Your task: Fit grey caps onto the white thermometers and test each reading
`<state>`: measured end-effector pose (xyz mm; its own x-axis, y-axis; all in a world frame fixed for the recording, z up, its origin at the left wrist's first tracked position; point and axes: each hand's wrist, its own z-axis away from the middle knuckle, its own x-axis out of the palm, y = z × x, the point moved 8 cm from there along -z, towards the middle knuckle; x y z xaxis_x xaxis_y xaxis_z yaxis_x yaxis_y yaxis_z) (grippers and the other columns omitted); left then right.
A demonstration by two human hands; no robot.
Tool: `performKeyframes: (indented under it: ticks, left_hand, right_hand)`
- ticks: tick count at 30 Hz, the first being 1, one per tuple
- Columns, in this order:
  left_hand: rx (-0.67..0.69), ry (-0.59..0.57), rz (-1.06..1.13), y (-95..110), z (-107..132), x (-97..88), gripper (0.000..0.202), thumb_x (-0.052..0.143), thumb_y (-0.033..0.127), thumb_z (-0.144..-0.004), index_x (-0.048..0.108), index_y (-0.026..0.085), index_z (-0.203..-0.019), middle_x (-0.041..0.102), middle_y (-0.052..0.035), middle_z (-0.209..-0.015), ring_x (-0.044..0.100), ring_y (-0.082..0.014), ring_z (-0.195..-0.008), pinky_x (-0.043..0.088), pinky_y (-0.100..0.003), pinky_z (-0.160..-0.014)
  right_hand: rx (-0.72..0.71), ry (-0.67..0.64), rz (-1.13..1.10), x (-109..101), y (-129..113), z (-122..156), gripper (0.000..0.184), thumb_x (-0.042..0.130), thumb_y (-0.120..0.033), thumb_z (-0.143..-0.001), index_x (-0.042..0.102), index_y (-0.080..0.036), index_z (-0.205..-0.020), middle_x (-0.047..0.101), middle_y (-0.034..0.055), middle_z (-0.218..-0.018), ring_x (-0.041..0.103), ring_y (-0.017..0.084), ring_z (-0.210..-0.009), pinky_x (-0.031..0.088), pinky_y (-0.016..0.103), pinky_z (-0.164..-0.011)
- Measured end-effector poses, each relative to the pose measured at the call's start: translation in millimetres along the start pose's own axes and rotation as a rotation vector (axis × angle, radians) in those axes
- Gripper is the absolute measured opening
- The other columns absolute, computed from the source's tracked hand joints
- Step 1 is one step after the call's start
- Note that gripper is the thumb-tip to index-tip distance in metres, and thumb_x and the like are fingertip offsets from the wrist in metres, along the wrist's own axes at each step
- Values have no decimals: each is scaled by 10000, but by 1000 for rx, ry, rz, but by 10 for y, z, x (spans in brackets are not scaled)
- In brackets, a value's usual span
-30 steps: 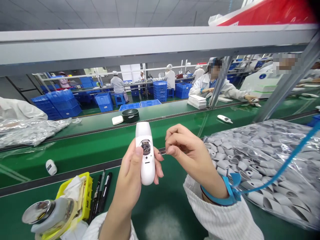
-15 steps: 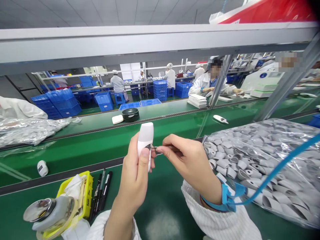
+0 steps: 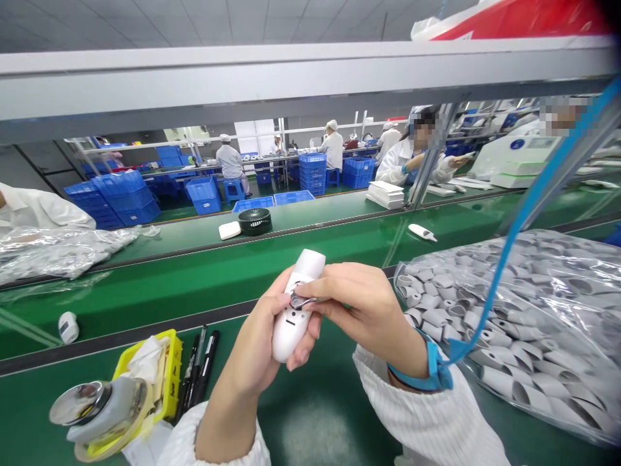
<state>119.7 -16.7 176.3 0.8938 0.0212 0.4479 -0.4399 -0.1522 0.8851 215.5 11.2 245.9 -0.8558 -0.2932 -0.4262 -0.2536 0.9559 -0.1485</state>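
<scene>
My left hand (image 3: 257, 349) is wrapped round a white handheld device (image 3: 294, 317), tilted with its top toward the upper right. My right hand (image 3: 363, 310) pinches thin metal tweezers (image 3: 308, 301) whose tip rests on the round opening in the device's face. A blue wrist strap (image 3: 431, 369) with a blue cord (image 3: 524, 207) is on my right wrist. Both hands are above the green bench (image 3: 315, 414).
A clear bag of several grey ring parts (image 3: 524, 310) lies at right. A yellow tray (image 3: 167, 375), black pens (image 3: 198, 369) and a shiny metal tool (image 3: 92, 408) sit at lower left. Small white parts (image 3: 68, 327), (image 3: 421, 232) ride the conveyor. Other people work beyond.
The device has turned from upright to tilted right, its face toward me again. My right hand brought the tweezers onto its round opening. The white part on the belt moved left.
</scene>
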Motion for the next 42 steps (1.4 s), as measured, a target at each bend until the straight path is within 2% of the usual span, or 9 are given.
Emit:
performKeyframes:
  ticks: [5,11,19,25,28,30,33,36,42]
  left_hand:
    - [2,-49,30,51,95,30,584,512,230,-858,375,166,-1422,651,-8,-736,495,-75,-438,417,-156,-406]
    - [23,18,-8,138,197,16,742,573,161,-830,286,183,-1515,649,-6,-821,543,-86,-531,470,-184,-485]
    - [52,169,-89,127,227,-54,679,534,153,-874,385,251,-1529,581,42,-690,521,-94,-537,457,-194,-515]
    - [130,279,-189,124,242,-100,650,562,154,-913,428,355,-1517,551,50,-745,495,-84,-565,447,-177,-508]
    - [169,277,-246,146,225,-70,666,554,150,-915,396,333,-1536,555,43,-766,493,-86,-578,472,-186,-533]
    - [188,281,-288,156,223,-53,670,541,162,-927,360,315,-1554,570,31,-791,505,-90,-589,481,-191,-544]
    - [198,302,-360,145,234,-31,647,521,205,-961,325,322,-1567,586,11,-854,534,-104,-624,491,-201,-556]
    - [231,322,-435,131,243,-2,663,517,219,-971,289,339,-1582,577,8,-877,535,-127,-651,497,-225,-584]
    - [362,411,-645,186,239,-15,659,491,157,-956,326,332,-1570,590,-34,-1042,529,-155,-733,476,-252,-649]
  right_hand:
    - [202,205,-111,-111,95,58,76,690,-150,-924,715,-205,-879,683,-13,-684,565,100,-544,425,237,-491]
    - [308,382,-43,-206,79,173,73,756,-176,-868,725,-237,-844,609,-20,-614,519,114,-507,419,263,-455]
    - [5,165,236,-41,-219,57,69,653,-174,-950,663,-238,-928,650,-11,-602,571,140,-519,410,303,-512]
    - [-79,80,344,92,-291,33,114,632,-141,-938,664,-217,-860,638,-17,-569,553,132,-502,369,307,-474]
    - [139,80,33,104,-122,34,131,630,-122,-931,633,-225,-850,644,-33,-611,597,116,-495,440,273,-482]
    - [458,87,-310,161,127,93,147,706,-199,-907,582,-234,-838,619,-61,-607,613,112,-461,486,249,-456]
    - [865,38,-743,347,350,231,372,865,-360,-767,523,-243,-857,583,-93,-580,619,131,-433,523,248,-410]
    - [957,-35,-926,432,358,233,450,900,-430,-709,591,-213,-954,614,-74,-597,620,134,-450,552,263,-431]
    - [917,85,-854,430,413,175,397,912,-433,-690,705,-163,-895,464,-105,-497,524,89,-419,497,234,-405]
